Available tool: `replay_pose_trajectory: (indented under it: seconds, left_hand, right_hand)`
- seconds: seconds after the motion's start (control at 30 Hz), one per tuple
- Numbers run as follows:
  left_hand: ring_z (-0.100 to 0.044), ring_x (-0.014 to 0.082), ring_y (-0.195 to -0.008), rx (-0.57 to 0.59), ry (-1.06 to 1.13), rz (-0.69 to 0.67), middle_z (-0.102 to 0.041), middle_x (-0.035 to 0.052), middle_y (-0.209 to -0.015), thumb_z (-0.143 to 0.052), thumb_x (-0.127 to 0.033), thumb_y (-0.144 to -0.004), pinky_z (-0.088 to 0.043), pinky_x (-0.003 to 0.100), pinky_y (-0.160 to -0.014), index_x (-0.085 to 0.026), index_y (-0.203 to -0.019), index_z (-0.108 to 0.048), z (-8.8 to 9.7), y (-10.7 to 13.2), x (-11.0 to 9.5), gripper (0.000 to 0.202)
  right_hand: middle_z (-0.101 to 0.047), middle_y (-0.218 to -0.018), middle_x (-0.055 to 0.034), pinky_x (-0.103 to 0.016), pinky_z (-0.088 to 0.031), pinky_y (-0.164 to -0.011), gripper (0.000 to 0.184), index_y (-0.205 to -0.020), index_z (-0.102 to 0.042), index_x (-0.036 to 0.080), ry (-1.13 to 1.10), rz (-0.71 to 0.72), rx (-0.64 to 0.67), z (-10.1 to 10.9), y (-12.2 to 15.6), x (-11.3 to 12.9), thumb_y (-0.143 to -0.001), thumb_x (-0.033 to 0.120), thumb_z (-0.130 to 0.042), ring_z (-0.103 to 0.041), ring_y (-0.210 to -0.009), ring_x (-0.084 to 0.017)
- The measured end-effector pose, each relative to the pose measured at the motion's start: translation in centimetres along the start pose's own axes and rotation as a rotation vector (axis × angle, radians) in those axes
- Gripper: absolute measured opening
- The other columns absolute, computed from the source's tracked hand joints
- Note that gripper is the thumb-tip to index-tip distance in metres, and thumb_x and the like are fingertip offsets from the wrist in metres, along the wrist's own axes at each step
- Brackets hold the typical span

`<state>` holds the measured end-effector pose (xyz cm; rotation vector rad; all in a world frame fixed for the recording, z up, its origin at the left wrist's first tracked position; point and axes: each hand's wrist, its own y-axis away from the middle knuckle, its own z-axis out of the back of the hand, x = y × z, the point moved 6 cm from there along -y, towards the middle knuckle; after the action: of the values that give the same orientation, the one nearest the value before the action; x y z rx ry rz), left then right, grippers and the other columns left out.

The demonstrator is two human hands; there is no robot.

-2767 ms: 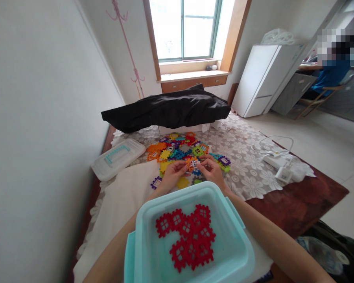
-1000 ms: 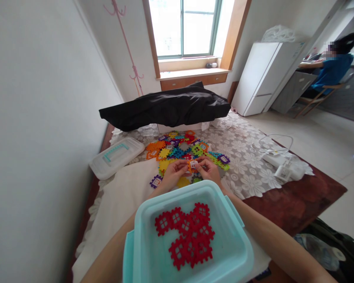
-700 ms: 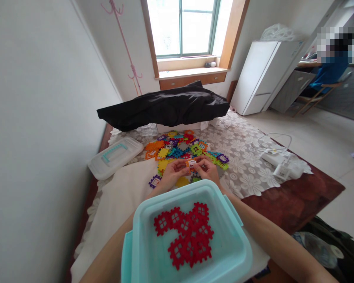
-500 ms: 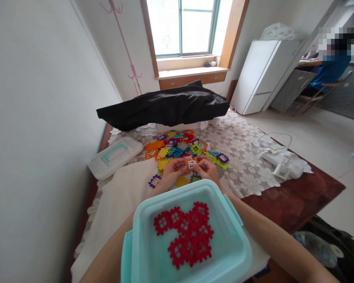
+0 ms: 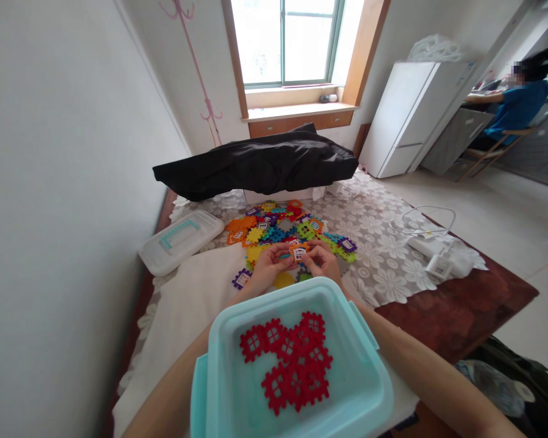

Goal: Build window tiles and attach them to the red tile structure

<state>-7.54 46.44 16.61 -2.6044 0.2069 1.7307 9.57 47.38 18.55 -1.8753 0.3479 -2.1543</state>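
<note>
Just changed: orange piece (image 5: 299,252) sits more face-on than a second ago; hands barely moved, bin contents same.
Meaning: probably a small adjustment of the white insert; fully seated or not, can't tell.
Left hand: (image 5: 273,263) grasping the piece's left side, thumb and fingers.
Right hand: (image 5: 323,260) pinching its right side, thumb at the face.
Piece location: between both hands, just beyond the bin (image 5: 278,300), near side of the pile (image 5: 271,235).
Bin: pale teal, between the forearms, red pieces (image 5: 299,372) inside.
Pile: mixed colours, loose; purple piece (image 5: 242,278) apart at near left.
Lid: (image 5: 181,241) left of pile, lying flat.
Desk: (image 5: 466,307) dark red wood, lace cloth (image 5: 386,255) over most of it, plain white cloth (image 5: 196,286) near left.
Black cover: (image 5: 256,164) behind pile.
Right of desk top: white adapter (image 5: 438,267), cable.
Room: window (image 5: 301,45) ahead, fridge (image 5: 399,121) right, pink stand (image 5: 194,64) left.
Other person: blue top (image 5: 523,103), seated far right.
</note>
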Motion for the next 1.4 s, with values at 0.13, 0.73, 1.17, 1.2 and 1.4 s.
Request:
replay_pose_trajectory:
  seconds: [0.13,0.73,1.17,1.2,1.4]
  left_hand:
    - [-0.071,0.0225,-0.095,-0.005,0.011,0.007,-0.073,0.0081,-0.111,-0.095,-0.028,-0.066,-0.061,0.038,-0.086,-0.018,-0.108,-0.070,-0.1,0.0,-0.1,0.050]
    - [-0.071,0.0213,-0.093,-0.027,-0.029,-0.049,-0.073,0.0069,-0.107,-0.094,-0.028,-0.066,-0.063,0.037,-0.082,-0.018,-0.105,-0.070,0.0,-0.1,-0.4,0.047]
    - [-0.071,0.0189,-0.087,-0.054,-0.176,-0.114,-0.075,0.0063,-0.102,-0.093,-0.031,-0.068,-0.059,0.032,-0.078,-0.018,-0.104,-0.071,0.6,-0.1,-0.4,0.044]
    - [-0.071,0.0185,-0.085,-0.063,-0.206,-0.118,-0.075,0.0059,-0.100,-0.093,-0.032,-0.068,-0.059,0.031,-0.077,-0.018,-0.104,-0.071,0.7,-0.1,-0.3,0.044]
    - [-0.072,0.0174,-0.076,-0.044,-0.209,-0.144,-0.075,0.0021,-0.086,-0.090,-0.037,-0.074,-0.057,0.029,-0.072,-0.019,-0.102,-0.067,0.3,0.1,-0.6,0.041]
  right_hand:
    - [-0.068,-0.111,-0.0111,-0.031,-0.056,-0.072,0.034,-0.070,-0.063,0.021,-0.002,-0.020,0.006,0.0,-0.1,0.0,-0.087,0.050,-0.070,-0.065,-0.101,-0.024]
    - [-0.067,-0.111,-0.0120,-0.031,-0.060,-0.069,0.036,-0.070,-0.062,0.021,0.045,0.006,0.050,-0.1,-0.2,0.0,-0.085,0.051,-0.071,-0.067,-0.098,-0.024]
    - [-0.067,-0.107,-0.0110,-0.028,-0.057,-0.062,0.033,-0.070,-0.062,0.020,0.049,0.005,0.099,-0.4,-0.2,-0.4,-0.087,0.047,-0.070,-0.067,-0.092,-0.022]
    - [-0.067,-0.102,-0.0100,-0.027,-0.057,-0.061,0.033,-0.070,-0.061,0.020,0.041,0.011,0.106,-0.5,-0.2,-0.4,-0.088,0.047,-0.070,-0.066,-0.089,-0.021]
    - [-0.062,-0.084,-0.0050,-0.026,-0.049,-0.057,0.036,-0.066,-0.059,0.021,0.039,0.068,0.101,-0.8,0.0,0.0,-0.087,0.046,-0.072,-0.062,-0.075,-0.017]
